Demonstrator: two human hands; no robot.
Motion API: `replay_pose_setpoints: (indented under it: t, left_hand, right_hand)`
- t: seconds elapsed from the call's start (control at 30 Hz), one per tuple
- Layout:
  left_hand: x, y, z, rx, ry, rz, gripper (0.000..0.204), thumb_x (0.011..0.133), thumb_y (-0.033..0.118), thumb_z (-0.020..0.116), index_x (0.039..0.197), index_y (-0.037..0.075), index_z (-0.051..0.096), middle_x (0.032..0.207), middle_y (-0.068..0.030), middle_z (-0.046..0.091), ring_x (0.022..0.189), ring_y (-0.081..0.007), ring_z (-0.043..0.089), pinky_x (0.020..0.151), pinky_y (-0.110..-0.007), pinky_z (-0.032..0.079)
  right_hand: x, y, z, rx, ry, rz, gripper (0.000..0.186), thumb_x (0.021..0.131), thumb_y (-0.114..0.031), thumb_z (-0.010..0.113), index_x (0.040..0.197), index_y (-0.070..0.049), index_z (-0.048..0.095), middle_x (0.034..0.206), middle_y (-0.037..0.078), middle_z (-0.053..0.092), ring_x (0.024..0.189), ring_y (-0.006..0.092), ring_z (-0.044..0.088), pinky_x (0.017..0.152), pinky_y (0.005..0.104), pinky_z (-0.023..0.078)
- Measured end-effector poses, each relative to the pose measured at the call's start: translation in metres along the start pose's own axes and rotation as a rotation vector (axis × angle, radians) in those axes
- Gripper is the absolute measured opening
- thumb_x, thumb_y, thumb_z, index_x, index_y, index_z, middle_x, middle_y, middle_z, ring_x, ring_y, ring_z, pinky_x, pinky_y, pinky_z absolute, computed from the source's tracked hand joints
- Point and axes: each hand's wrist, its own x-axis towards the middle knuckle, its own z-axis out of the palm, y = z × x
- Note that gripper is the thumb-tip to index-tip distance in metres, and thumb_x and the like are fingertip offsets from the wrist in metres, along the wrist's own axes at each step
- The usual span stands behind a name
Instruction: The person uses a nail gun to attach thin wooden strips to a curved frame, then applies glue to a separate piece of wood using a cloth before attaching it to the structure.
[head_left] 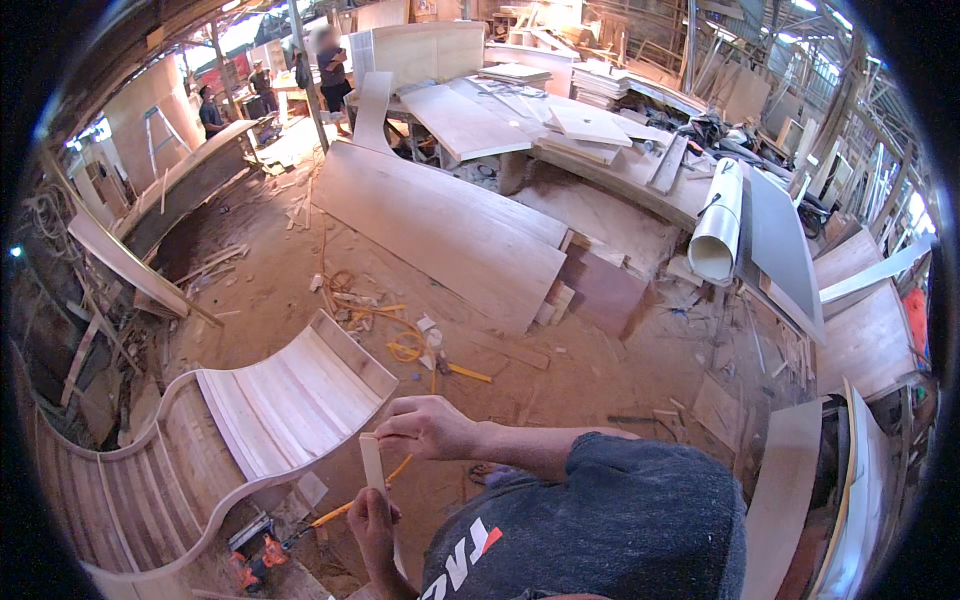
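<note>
A thin, pale wood strip stands nearly upright between my two hands. My left hand is closed around its lower part. Above it, the fingers of my right hand pinch the strip near its top end. Just left of my hands lies a wavy slatted wooden frame, with narrow slats laid across curved side rails. An orange and black power tool, apparently a nail gun with an orange hose, rests low beside the frame's curved edge.
A large plywood panel leans across the middle, near a worktable stacked with boards. A rolled white sheet lies at right. Yellow hose and scraps litter the dirt floor. Several people, one a standing person, are far back.
</note>
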Motion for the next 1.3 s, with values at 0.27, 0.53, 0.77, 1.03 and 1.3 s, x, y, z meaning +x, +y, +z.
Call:
replay_pose_setpoints:
  t: [0.27,0.53,0.77,1.03,1.3]
  left_hand:
    - [-0.005,0.006,-0.008,0.005,-0.058,-0.114,0.042,0.111,0.036,0.051,0.107,0.0,0.071,0.061,0.001,0.053,0.052,-0.0089,0.05,0.051,-0.025,0.04]
    - [-0.014,0.013,-0.017,0.025,-0.096,-0.159,0.045,0.11,0.037,0.049,0.111,-0.003,0.071,0.06,-0.0008,0.055,0.051,-0.0105,0.052,0.05,-0.028,0.042]
    - [-0.02,0.008,-0.023,0.033,-0.059,-0.169,0.046,0.11,0.037,0.049,0.113,-0.003,0.071,0.061,-0.0036,0.058,0.051,-0.0119,0.055,0.05,-0.028,0.042]
    - [-0.019,-0.004,-0.025,0.058,-0.04,-0.122,0.049,0.109,0.042,0.05,0.111,-0.001,0.072,0.06,-0.0044,0.06,0.048,-0.0123,0.055,0.046,-0.028,0.043]
    - [-0.02,0.002,-0.02,0.032,-0.014,-0.138,0.039,0.11,0.031,0.052,0.109,-0.004,0.07,0.063,-0.0009,0.057,0.053,-0.0102,0.054,0.051,-0.027,0.043]
  right_hand:
    - [0.006,-0.001,-0.005,0.028,-0.081,-0.047,0.026,0.086,-0.022,0.082,0.109,-0.011,0.076,0.102,0.007,0.071,0.093,0.0266,0.072,0.079,0.0384,0.059]
    - [0.01,-0.001,-0.003,0.059,-0.246,-0.018,0.027,0.088,-0.019,0.081,0.114,-0.012,0.077,0.11,0.006,0.072,0.096,0.0257,0.073,0.082,0.0369,0.06]
    - [0.011,-0.001,0.006,0.145,-0.207,-0.058,0.021,0.091,-0.014,0.077,0.112,-0.011,0.077,0.107,0.007,0.073,0.096,0.0264,0.073,0.082,0.0363,0.06]
    - [0.009,-0.008,0.007,0.085,-0.192,-0.002,0.012,0.09,-0.014,0.074,0.102,-0.011,0.075,0.1,0.009,0.072,0.092,0.0327,0.072,0.078,0.0426,0.058]
    - [0.008,-0.008,0.006,0.075,-0.207,0.035,0.012,0.09,-0.019,0.076,0.093,-0.009,0.069,0.095,0.01,0.069,0.086,0.0339,0.07,0.075,0.0432,0.057]
